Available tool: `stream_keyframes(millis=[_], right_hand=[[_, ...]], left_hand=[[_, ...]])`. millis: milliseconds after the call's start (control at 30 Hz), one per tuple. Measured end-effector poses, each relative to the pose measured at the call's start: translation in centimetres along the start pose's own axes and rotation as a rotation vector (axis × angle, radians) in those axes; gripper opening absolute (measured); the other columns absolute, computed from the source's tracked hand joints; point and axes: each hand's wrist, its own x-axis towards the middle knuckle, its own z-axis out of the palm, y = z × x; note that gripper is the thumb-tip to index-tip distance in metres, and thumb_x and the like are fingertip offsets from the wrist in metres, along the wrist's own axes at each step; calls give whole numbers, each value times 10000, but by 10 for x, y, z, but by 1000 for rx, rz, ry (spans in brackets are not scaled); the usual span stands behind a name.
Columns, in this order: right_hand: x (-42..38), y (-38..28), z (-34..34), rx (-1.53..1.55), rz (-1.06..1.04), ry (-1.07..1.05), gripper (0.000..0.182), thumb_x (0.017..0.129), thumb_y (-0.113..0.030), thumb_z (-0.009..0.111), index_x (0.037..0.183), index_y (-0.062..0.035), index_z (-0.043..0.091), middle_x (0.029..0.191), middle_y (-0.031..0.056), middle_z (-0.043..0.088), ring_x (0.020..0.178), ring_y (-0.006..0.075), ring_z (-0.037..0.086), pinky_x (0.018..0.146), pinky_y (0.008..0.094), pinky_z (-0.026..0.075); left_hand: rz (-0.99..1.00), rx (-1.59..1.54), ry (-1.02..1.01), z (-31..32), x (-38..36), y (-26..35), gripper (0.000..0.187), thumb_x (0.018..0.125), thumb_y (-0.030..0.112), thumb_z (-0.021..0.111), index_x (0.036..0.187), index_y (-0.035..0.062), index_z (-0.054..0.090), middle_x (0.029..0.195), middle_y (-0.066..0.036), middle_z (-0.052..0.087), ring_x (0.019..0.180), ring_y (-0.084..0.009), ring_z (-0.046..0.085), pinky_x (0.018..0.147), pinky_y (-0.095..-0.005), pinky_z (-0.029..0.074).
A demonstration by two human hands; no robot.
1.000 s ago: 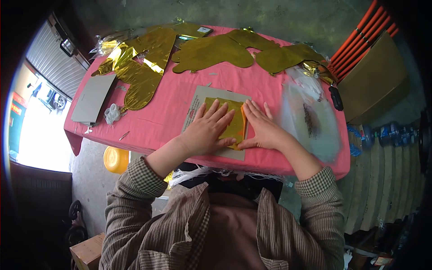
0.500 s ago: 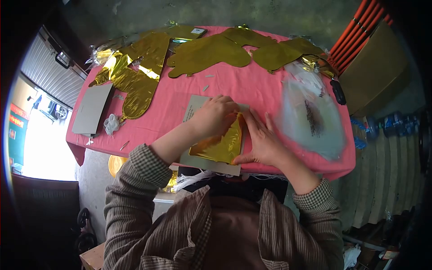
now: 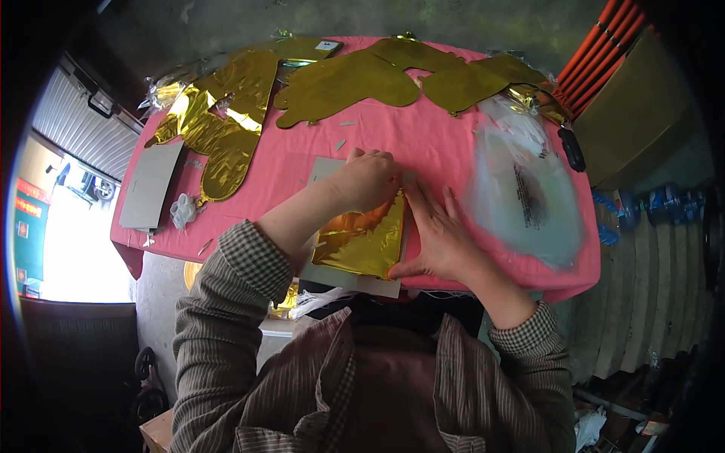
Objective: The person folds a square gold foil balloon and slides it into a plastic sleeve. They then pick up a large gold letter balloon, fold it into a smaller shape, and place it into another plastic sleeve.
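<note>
A folded sheet of gold foil (image 3: 361, 240) lies on a grey card (image 3: 323, 167) at the near edge of the table. Curled fingers close my left hand (image 3: 368, 181) over the foil's upper part; whatever is in them is hidden. My right hand (image 3: 447, 240) is spread open, with thumb and fingertips resting along the foil's right edge. A small pale fleck lies on the foil's left side.
The table has a pink cloth (image 3: 302, 143). Flat gold foil balloons (image 3: 343, 87) lie across the back, another foil balloon (image 3: 234, 147) at left. Grey cards (image 3: 153, 185) lie at left, clear plastic bags (image 3: 521, 200) at right, with a black tool (image 3: 572, 149) beyond them.
My left hand has shifted slightly up and left, its fingers more curled, and more of the gold foil shows below it. My right hand has hardly moved. The view has shifted slightly.
</note>
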Motion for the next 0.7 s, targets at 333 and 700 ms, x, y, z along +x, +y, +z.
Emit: stream_keyframes(millis=[333,700], right_hand=[[1,1,2,-71,-6,3,1304,515,-696,700,1418,45,121,1469,246,184,1400,322,118,1118,523,27],[6,-7,-10,-255,26,-105,1255,533,-754,641,1389,57,210,1455,258,212,1389,331,156,1098,559,113]], left_hand=[[-10,94,-50,9,5,0,207,866,250,541,997,102,598,1023,-109,520,1053,-270,478,894,-438,331],[-218,53,119,9,4,1,271,754,338,672,885,115,591,951,-82,548,991,-264,528,862,-456,343]])
